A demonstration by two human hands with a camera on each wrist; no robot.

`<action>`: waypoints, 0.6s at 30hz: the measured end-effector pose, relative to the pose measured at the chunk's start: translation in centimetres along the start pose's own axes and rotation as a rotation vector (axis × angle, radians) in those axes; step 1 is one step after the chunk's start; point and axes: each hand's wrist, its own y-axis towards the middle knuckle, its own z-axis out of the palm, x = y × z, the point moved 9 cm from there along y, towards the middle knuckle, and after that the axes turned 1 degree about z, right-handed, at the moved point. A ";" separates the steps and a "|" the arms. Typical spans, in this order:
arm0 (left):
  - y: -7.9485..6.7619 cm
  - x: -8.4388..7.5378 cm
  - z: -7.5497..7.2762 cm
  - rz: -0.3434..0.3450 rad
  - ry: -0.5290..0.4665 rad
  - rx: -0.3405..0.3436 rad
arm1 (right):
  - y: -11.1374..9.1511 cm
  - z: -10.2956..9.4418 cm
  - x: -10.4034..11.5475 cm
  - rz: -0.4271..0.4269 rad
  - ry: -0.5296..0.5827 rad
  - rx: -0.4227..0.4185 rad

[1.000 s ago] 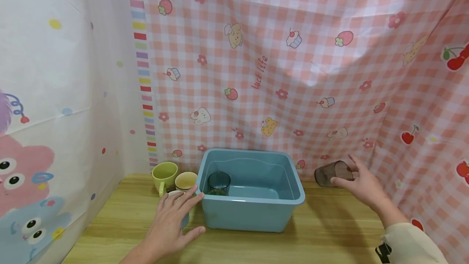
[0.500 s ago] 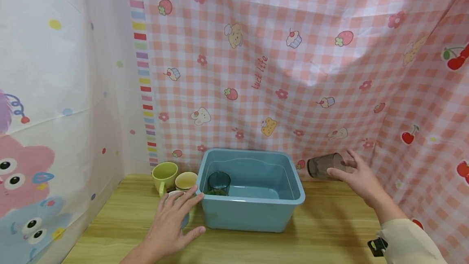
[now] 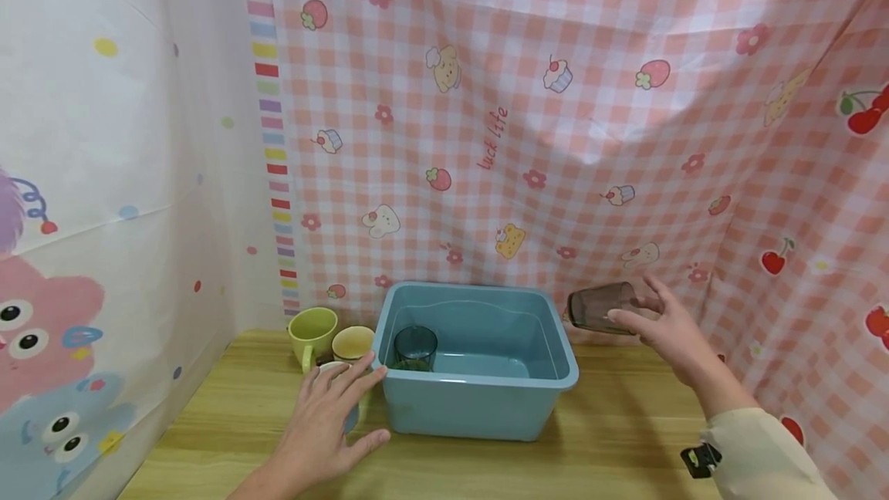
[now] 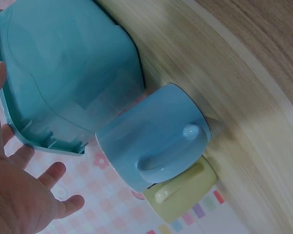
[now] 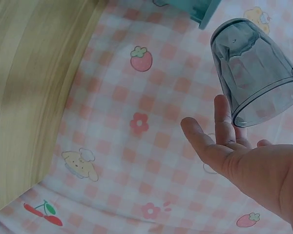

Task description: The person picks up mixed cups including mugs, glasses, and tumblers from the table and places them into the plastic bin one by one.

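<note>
My right hand [image 3: 667,330] pinches a clear grey tumbler [image 3: 597,309] near its rim, between thumb and fingers. The tumbler is lifted off the table and lies almost sideways, its base pointing left beside the bin's right rim. In the right wrist view the tumbler [image 5: 256,73] has its mouth toward the hand [image 5: 254,170]. Spread and fairly straight, the fingers of my left hand [image 3: 322,415] touch the front-left rim of the blue-green plastic bin [image 3: 472,407]. Inside the bin's left end stands a dark tinted glass [image 3: 415,346], with something greenish before it, partly hidden.
Left of the bin are a yellow-green mug [image 3: 311,334] and a pale yellow cup [image 3: 354,342]. A blue mug [image 4: 156,136] stands under my left hand, mostly hidden in the head view. Behind the wooden table [image 3: 611,423] hangs a pink checked cloth [image 3: 514,199].
My right hand has carried the grey tumbler left and a little up, toward the bin, tipping it closer to horizontal. My left hand and the bin have stayed put.
</note>
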 end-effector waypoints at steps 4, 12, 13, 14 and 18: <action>-0.1 0.0 0.1 -0.002 0.002 0.000 | 0.2 0.5 0.5 -0.019 0.000 -0.007; -0.2 0.1 0.1 -0.005 -0.002 -0.001 | 0.5 1.9 2.1 -0.049 0.004 0.018; -0.2 0.1 0.1 -0.005 -0.004 -0.001 | 0.5 2.1 2.3 -0.054 0.006 0.022; -0.2 0.2 0.1 -0.006 -0.003 0.001 | 0.5 2.3 2.5 -0.059 0.008 0.026; -0.1 0.2 0.1 -0.010 -0.002 0.006 | 0.5 3.0 3.0 -0.072 0.010 0.035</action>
